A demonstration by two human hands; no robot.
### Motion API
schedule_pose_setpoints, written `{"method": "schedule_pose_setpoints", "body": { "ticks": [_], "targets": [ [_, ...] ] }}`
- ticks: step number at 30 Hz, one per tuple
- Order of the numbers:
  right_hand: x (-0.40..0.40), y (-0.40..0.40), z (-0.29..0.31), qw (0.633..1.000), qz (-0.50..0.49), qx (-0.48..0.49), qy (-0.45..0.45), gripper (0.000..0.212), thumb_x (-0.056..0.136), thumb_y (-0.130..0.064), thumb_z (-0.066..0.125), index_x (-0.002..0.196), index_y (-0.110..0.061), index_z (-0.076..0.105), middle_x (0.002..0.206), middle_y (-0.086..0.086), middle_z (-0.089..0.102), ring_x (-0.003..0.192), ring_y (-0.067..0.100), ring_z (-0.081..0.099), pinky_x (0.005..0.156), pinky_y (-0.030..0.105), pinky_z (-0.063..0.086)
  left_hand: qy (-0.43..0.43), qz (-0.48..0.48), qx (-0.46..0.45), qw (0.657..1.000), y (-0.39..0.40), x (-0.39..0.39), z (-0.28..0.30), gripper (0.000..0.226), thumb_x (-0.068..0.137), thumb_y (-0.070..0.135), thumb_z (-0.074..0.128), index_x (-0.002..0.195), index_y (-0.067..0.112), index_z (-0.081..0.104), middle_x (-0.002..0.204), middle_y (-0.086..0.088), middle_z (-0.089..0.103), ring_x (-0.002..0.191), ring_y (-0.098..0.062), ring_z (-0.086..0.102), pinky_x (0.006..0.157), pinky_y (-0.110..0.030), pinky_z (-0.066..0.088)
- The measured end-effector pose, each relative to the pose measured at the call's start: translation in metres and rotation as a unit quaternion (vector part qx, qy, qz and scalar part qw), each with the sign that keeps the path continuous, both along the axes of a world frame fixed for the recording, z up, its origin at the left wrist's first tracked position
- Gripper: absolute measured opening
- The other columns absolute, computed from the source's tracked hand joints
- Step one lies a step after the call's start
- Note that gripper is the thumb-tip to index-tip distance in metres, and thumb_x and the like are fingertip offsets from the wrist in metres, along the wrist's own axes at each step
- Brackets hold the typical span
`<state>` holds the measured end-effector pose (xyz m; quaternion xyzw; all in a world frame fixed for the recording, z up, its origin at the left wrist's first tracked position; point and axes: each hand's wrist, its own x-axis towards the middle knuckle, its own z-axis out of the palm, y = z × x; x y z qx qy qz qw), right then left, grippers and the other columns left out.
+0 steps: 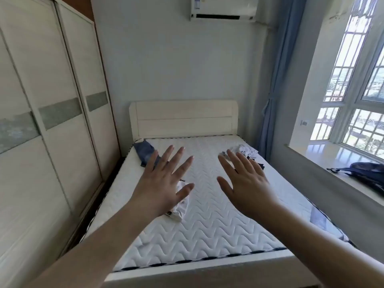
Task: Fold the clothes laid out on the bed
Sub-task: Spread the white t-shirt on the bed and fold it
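1. So far nothing is being held: the left hand and right hand are both raised over the bed with fingers spread wide and empty.
2. Clothes lie apart on the bare mattress: a white garment partly hidden behind the left hand, a dark blue piece at the far left corner, and a crumpled pile at the far right.
3. Folding looks not yet begun.
4. Risk: the far pieces sit well away, so a stretched reach may drag them into tighter bunches.
5. Grabbing the pile whole could tangle its pieces together.
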<state>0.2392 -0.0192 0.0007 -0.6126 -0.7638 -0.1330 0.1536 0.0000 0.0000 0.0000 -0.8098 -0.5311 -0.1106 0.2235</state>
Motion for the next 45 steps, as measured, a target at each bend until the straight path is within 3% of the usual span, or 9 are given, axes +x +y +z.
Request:
{"method": "schedule_pose_setpoints", "body": {
  "ticks": [4, 11, 18, 22, 26, 32, 37, 42, 45],
  "targets": [
    [0.017, 0.02, -0.032, 1.0, 0.006, -0.022, -0.013, 0.067, 0.095, -0.061, 0.001, 0.156, -0.033, -0.004, 0.164, -0.006, -0.01, 0.15, 0.014, -0.011, 0.123, 0.041, -0.002, 0.012, 0.004, -0.01, 1.0, 0.022, 0.016, -0.041, 0.071, 0.087, 0.069, -0.013, 0.149, 0.035, -0.02, 0.16, 0.004, -0.021, 0.144, -0.017, -0.03, 0.119, -0.047, -0.013],
    [0.057, 0.087, -0.069, 0.999, 0.013, -0.035, 0.02, 0.064, 0.098, -0.057, 0.01, 0.156, -0.032, -0.001, 0.164, -0.006, -0.01, 0.15, 0.015, -0.013, 0.121, 0.037, -0.01, -0.008, 0.038, -0.065, 0.997, 0.083, 0.052, -0.083, 0.068, 0.083, 0.068, -0.013, 0.141, 0.038, -0.033, 0.16, 0.005, -0.026, 0.145, -0.017, -0.03, 0.116, -0.042, -0.02],
    [0.068, 0.15, -0.101, 0.996, 0.053, -0.067, 0.033, 0.064, 0.097, -0.056, 0.008, 0.156, -0.032, -0.001, 0.163, -0.008, -0.012, 0.147, 0.011, -0.019, 0.118, 0.035, -0.015, -0.018, 0.082, -0.094, 0.992, 0.121, 0.055, -0.101, 0.075, 0.087, 0.068, -0.002, 0.155, 0.034, 0.001, 0.163, 0.005, -0.008, 0.15, -0.019, -0.012, 0.118, -0.043, -0.011],
    [0.053, 0.18, -0.117, 0.993, 0.079, -0.083, 0.04, 0.066, 0.095, -0.058, 0.005, 0.156, -0.033, -0.001, 0.163, -0.008, -0.012, 0.149, 0.013, -0.015, 0.118, 0.035, -0.015, -0.011, 0.105, -0.09, 0.99, 0.141, 0.039, -0.107, 0.071, 0.092, 0.066, 0.005, 0.154, 0.032, 0.004, 0.164, 0.004, 0.0, 0.151, -0.022, -0.003, 0.119, -0.044, -0.005],
    [0.027, 0.214, -0.13, 0.99, 0.097, -0.097, 0.043, 0.068, 0.094, -0.058, 0.003, 0.156, -0.032, 0.001, 0.164, -0.008, -0.008, 0.15, 0.015, -0.01, 0.12, 0.036, -0.011, -0.008, 0.123, -0.098, 0.987, 0.168, 0.017, -0.12, 0.068, 0.092, 0.066, 0.002, 0.152, 0.034, -0.007, 0.165, 0.003, -0.001, 0.151, -0.02, -0.008, 0.118, -0.044, -0.008],
    [-0.021, 0.264, -0.149, 0.989, 0.099, -0.109, 0.031, 0.063, 0.099, -0.055, 0.013, 0.156, -0.033, -0.002, 0.164, -0.008, -0.006, 0.151, 0.016, -0.008, 0.119, 0.036, -0.011, -0.03, 0.107, -0.101, 0.989, 0.209, -0.02, -0.141, 0.073, 0.093, 0.068, 0.002, 0.155, 0.031, 0.004, 0.164, 0.001, 0.003, 0.151, -0.022, -0.003, 0.12, -0.048, 0.0],
    [-0.05, 0.295, -0.169, 0.988, 0.074, -0.13, 0.022, 0.063, 0.099, -0.054, 0.012, 0.155, -0.032, -0.006, 0.164, -0.008, -0.008, 0.151, 0.017, -0.01, 0.121, 0.038, -0.011, -0.023, 0.091, -0.115, 0.989, 0.252, -0.054, -0.166, 0.073, 0.092, 0.069, -0.004, 0.155, 0.031, -0.004, 0.164, 0.002, -0.003, 0.151, -0.022, -0.008, 0.121, -0.049, 0.001],
    [-0.06, 0.315, -0.189, 0.987, 0.055, -0.15, 0.028, 0.064, 0.099, -0.054, 0.013, 0.156, -0.032, -0.004, 0.164, -0.006, -0.005, 0.151, 0.019, -0.007, 0.122, 0.039, -0.007, -0.016, 0.075, -0.139, 0.987, 0.288, -0.065, -0.199, 0.071, 0.096, 0.064, 0.01, 0.157, 0.026, 0.013, 0.164, -0.002, 0.004, 0.151, -0.025, 0.003, 0.12, -0.049, 0.006],
    [-0.057, 0.332, -0.2, 0.986, 0.045, -0.159, 0.025, 0.063, 0.1, -0.053, 0.016, 0.155, -0.032, -0.006, 0.164, -0.006, -0.008, 0.151, 0.019, -0.008, 0.122, 0.039, -0.008, -0.025, 0.075, -0.149, 0.986, 0.309, -0.066, -0.218, 0.07, 0.097, 0.062, 0.014, 0.157, 0.027, 0.01, 0.165, -0.002, 0.003, 0.151, -0.024, 0.0, 0.12, -0.049, 0.007]
  ]
}}
